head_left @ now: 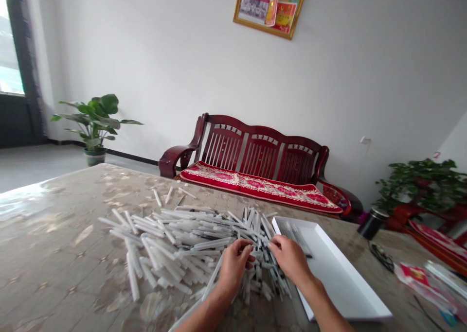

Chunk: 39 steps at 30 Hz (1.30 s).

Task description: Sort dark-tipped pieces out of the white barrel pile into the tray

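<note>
A large heap of slim translucent white tubes (160, 254), which look like pen parts, spreads over the patterned table. Darker pieces with black sections (270, 269) lie at the heap's right end. Over that end hovers my left hand (235, 264), fingers curled in and thumb close to them; whatever they hold is hidden. My right hand (292, 259) is beside it, thumb and fingers pinched together at the heap's edge, and any piece between them is too small to name. Just right of it, a shallow white box (339, 269) holds several dark slender sticks (297, 237) along its far left side.
The tabletop (54, 254) has a glossy patterned cover. On the right stand a black cylinder (372, 223), a dark cable (381, 256) and plastic packaging (419, 278). Beyond the table is a red wooden bench (255, 152); a potted plant (97, 123) stands left.
</note>
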Motion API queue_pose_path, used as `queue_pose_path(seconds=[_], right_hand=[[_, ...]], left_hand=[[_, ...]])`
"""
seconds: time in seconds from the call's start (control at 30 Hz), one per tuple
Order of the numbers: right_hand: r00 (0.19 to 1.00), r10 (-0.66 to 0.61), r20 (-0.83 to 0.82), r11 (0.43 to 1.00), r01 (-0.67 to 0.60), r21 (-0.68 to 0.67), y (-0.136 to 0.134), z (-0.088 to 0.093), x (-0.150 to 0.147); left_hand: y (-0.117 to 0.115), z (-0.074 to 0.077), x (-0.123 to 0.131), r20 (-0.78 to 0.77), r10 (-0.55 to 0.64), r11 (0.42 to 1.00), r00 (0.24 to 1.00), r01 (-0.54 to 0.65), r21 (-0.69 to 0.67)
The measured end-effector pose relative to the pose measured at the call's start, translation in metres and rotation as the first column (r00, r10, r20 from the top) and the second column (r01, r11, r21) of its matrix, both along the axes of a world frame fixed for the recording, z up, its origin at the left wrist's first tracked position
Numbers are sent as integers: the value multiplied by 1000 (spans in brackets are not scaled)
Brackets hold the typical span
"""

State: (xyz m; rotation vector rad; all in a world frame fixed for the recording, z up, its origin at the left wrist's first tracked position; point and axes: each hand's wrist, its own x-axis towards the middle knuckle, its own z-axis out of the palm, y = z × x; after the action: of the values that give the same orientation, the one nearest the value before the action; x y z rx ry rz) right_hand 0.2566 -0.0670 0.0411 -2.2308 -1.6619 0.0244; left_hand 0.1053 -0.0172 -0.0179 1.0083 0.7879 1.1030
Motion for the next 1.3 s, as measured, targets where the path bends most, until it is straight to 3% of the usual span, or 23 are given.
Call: queue_pose_path(seconds=[0.17, 0.23, 0.37, 0.47, 0.73, 1.1, 1.3], right_hand=[[971, 182, -153, 982, -171, 83, -12, -2, -18], [971, 178, -161, 984, -170, 61, -17, -2, -18], [996, 9, 84, 993, 1, -122, -27, 0, -8], [951, -1, 308, 969, 77, -234, -35, -4, -5], [909, 31, 415, 940, 115, -323, -38, -8, -14], [912, -25, 410, 966, 127, -224, -44, -4, -2], [913, -213, 349, 971, 237, -27, -53, 7, 5]], left_hand=[[-1, 4, -2, 54, -53, 997, 997, 56, -59], [-1, 6, -4, 90, -21, 996, 996, 28, -80], [0, 8, -7, 153, 64, 990, 986, -43, -137], [-1, 8, -8, 190, 89, 981, 978, -53, -188], [-2, 9, -7, 249, 122, 969, 961, -61, -239], [3, 7, -8, 302, 169, 955, 938, -79, -287], [4, 8, -8, 348, 207, 941, 914, -89, -326]])
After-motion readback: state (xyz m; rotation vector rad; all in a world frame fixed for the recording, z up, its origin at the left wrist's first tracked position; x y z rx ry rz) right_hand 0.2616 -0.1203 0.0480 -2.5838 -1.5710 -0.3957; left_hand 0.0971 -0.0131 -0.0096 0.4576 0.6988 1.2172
